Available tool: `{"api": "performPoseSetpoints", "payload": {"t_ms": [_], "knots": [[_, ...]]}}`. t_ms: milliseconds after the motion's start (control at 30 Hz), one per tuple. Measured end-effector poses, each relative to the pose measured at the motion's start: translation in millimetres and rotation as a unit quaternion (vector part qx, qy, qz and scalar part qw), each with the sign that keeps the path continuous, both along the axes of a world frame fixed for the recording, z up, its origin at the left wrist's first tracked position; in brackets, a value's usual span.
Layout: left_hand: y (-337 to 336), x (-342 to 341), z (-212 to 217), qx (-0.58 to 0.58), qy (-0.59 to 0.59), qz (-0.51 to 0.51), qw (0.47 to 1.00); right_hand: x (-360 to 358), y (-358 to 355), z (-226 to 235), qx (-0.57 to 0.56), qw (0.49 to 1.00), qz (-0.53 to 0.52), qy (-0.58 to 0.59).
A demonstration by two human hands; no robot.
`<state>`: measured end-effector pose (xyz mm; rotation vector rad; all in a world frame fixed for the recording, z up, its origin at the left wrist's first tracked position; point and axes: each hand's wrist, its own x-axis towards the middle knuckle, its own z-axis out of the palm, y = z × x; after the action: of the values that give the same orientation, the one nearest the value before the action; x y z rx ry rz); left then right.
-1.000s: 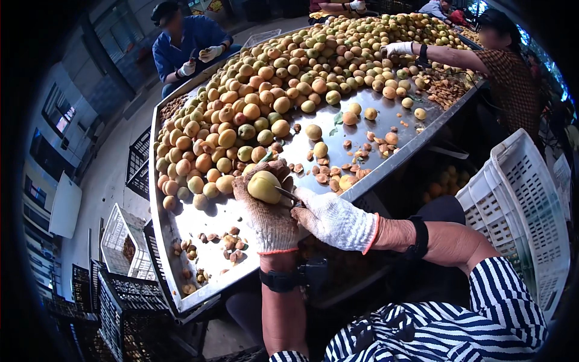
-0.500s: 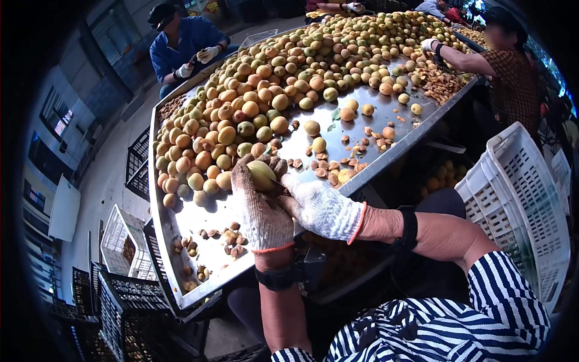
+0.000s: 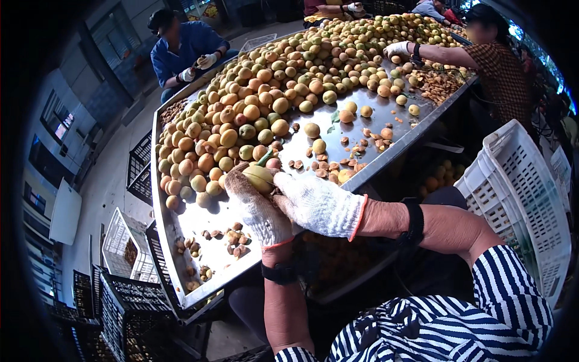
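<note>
My left hand [image 3: 256,208], in a white knit glove browned at the fingers, is closed around a yellow-green apricot [image 3: 259,178] above the near part of the metal table. My right hand [image 3: 319,204], in a cleaner white glove, has its fingers closed against the fruit's right side. A thin dark line shows on the fruit by those fingertips, but whatever they grip is hidden. Just beyond the fruit sits a narrow green piece [image 3: 265,157], leaf or tool I cannot tell. Apricot pits [image 3: 234,240] lie on the metal to the left of my wrist.
A large heap of apricots [image 3: 241,99] covers the far and left table [image 3: 386,160]. Split pieces [image 3: 443,90] lie toward the right. A white crate [image 3: 518,199] stands at my right, black crates [image 3: 132,301] at my left. Co-workers sit around; one reaches a gloved hand [image 3: 397,49] into the heap.
My hands have turned slightly around the apricot, and more of it shows. A green piece now appears beyond it. The co-worker at right has stretched an arm further left into the heap.
</note>
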<state>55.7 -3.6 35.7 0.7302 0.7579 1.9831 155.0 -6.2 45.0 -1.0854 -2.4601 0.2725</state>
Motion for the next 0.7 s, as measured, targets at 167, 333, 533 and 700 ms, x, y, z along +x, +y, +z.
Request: {"api": "performPoseSetpoints", "payload": {"t_ms": [167, 333, 533, 700], "knots": [[-6.7, -0.1, 15.0, -0.025, -0.114, -0.056, 0.992, 0.8, -3.4, -6.0, -0.026, 0.997, -0.015, 0.072], [-3.6, -16.6, 12.7, -0.04, -0.16, -0.113, 0.98, -5.5, -6.1, 9.0, -0.043, 0.994, -0.026, 0.095], [-2.8, -21.0, 7.4, -0.051, -0.101, -0.091, 0.989, -1.8, -4.1, -2.7, -0.009, 0.997, -0.016, 0.071], [-6.0, -19.4, 2.8, -0.121, -0.257, -0.26, 0.923, -9.5, 3.5, -12.3, 0.02, 0.997, -0.008, 0.072]]}}
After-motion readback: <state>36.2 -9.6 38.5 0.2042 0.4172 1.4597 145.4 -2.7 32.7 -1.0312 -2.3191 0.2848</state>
